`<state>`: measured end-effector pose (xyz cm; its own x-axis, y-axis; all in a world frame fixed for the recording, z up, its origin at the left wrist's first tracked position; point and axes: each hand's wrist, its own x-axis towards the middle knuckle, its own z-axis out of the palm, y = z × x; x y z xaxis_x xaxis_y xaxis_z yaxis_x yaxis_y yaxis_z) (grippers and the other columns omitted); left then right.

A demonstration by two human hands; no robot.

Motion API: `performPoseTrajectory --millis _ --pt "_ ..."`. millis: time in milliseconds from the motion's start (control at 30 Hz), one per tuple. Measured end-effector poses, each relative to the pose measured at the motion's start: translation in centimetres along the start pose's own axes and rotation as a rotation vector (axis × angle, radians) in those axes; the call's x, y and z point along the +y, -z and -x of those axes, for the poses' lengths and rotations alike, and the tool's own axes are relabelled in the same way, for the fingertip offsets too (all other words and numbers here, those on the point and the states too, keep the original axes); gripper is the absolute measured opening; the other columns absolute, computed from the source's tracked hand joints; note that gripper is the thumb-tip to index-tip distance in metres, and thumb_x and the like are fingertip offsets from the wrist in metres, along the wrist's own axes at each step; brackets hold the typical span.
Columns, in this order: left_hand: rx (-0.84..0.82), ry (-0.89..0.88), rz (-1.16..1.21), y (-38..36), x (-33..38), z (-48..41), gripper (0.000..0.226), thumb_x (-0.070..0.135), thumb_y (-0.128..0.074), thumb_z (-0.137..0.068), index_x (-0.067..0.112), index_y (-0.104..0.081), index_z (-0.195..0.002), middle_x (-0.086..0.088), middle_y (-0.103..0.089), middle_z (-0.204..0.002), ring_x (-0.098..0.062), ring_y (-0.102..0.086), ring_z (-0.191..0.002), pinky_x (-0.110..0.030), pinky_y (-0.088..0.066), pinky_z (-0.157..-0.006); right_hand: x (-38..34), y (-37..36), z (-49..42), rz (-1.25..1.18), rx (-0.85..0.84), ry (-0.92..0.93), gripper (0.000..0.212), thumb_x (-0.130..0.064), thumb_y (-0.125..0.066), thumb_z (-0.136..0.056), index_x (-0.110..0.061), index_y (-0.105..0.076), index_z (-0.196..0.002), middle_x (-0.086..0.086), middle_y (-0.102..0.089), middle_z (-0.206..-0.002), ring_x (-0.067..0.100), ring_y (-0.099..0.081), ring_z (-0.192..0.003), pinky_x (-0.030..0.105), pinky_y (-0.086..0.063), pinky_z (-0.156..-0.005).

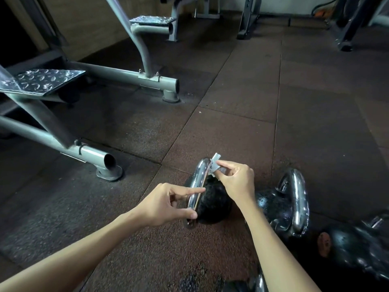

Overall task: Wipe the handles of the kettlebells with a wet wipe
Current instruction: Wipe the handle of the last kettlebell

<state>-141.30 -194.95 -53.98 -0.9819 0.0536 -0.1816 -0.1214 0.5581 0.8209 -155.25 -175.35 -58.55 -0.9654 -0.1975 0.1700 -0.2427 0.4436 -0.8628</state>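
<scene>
A black kettlebell [212, 204] with a chrome handle [196, 179] stands on the rubber floor in front of me. My right hand [236, 180] pinches a small crumpled wet wipe [215, 164] against the far top of that handle. My left hand [166, 204] steadies the near end of the handle, forefinger stretched along it and thumb below. A second kettlebell [280, 207] with a chrome handle [299, 199] stands just to the right. A third kettlebell [357, 247] lies at the right edge, and the chrome handle of another [260, 281] shows at the bottom edge.
Grey steel machine frames stand to the left: one foot [109, 171] near the kettlebells, a second base tube [168, 87] further back, and checker-plate footplates [44, 80]. More rack legs [248, 20] stand at the back. Brown rubber floor tiles [263, 91] lie ahead.
</scene>
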Motion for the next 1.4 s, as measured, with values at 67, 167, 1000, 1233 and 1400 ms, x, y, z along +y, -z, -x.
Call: performPoseTrajectory --millis 67,167,1000,1233,1400 --pt "0.003 -0.001 0.005 -0.1 -0.2 -0.2 0.063 0.041 -0.09 -0.075 0.065 -0.06 -0.125 0.006 -0.039 -0.068 -0.019 -0.026 -0.059 -0.03 -0.021 -0.055 0.4 -0.5 -0.1 0.04 -0.011 -0.041 0.032 -0.026 -0.088 -0.08 -0.019 -0.081 -0.11 -0.002 -0.079 -0.109 0.0 -0.069 -0.099 -0.006 -0.038 -0.079" --pt "-0.004 0.005 0.031 -0.2 -0.4 -0.3 0.078 0.038 -0.091 -0.075 0.066 -0.05 -0.136 0.02 -0.061 -0.079 -0.019 -0.027 -0.059 -0.027 -0.025 -0.052 0.3 -0.6 -0.1 0.002 -0.004 -0.06 0.031 -0.025 -0.087 -0.08 -0.019 -0.081 -0.11 -0.003 -0.079 -0.109 0.001 -0.069 -0.101 -0.006 -0.038 -0.078" --pt "-0.066 -0.012 0.271 1.5 -0.1 -2.4 0.097 0.021 -0.084 -0.085 0.038 -0.025 -0.16 -0.002 -0.081 -0.099 0.002 -0.05 -0.056 -0.013 -0.038 -0.056 -4.1 0.9 2.8 -0.144 -0.145 0.103 0.029 -0.005 -0.084 -0.079 -0.021 -0.083 -0.104 -0.014 -0.077 -0.105 -0.014 -0.064 -0.07 0.005 -0.046 -0.067" --pt "-0.079 0.027 0.322 1.7 0.1 -3.7 0.099 0.02 -0.083 -0.085 0.031 -0.022 -0.163 -0.007 -0.08 -0.104 -0.018 -0.076 -0.101 -0.027 -0.054 -0.096 -4.2 0.7 0.9 -0.199 -0.027 -0.011 0.027 -0.012 -0.085 -0.082 -0.021 -0.082 -0.107 -0.018 -0.074 -0.104 -0.02 -0.065 -0.087 0.002 -0.047 -0.077" --pt "-0.089 0.057 0.359 1.5 -0.3 -3.9 0.1 0.024 -0.083 -0.082 0.027 -0.023 -0.162 -0.011 -0.08 -0.103 -0.024 -0.075 -0.105 -0.04 -0.049 -0.11 -3.3 0.5 4.8 -0.215 -0.132 0.041 0.032 -0.003 -0.086 -0.078 -0.018 -0.083 -0.105 -0.014 -0.078 -0.106 -0.009 -0.07 -0.079 0.007 -0.05 -0.071"
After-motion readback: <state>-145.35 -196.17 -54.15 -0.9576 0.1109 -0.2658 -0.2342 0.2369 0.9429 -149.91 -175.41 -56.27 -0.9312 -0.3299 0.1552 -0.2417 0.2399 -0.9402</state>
